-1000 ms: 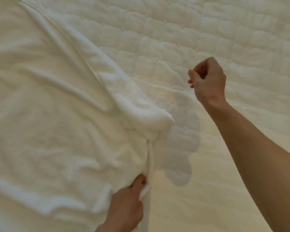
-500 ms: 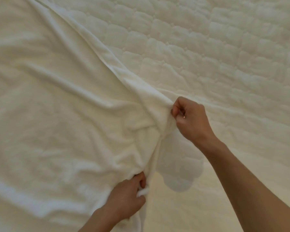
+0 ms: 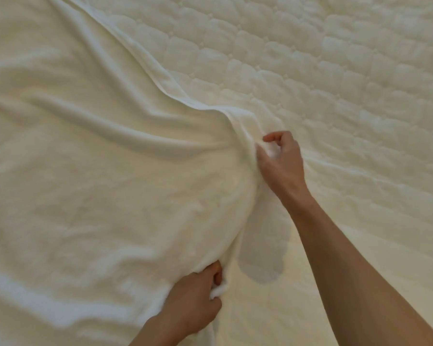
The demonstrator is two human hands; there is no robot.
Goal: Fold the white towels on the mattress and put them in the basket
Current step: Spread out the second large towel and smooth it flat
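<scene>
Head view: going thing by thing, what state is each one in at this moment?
white towel: spread out and wrinkled on the mattress, not yet folded, its right edge bunched up between the two hands.
mattress: quilted, bare on the right, covered by the towel on the left.
left hand: grips the towel's edge near the person.
right hand: fingers curled round the towel's edge farther up.

Left hand [image 3: 194, 299] low, pinching towel [image 3: 98, 171] edge; right hand [image 3: 281, 166] farther forward, arm extended, gripping same edge.
</scene>
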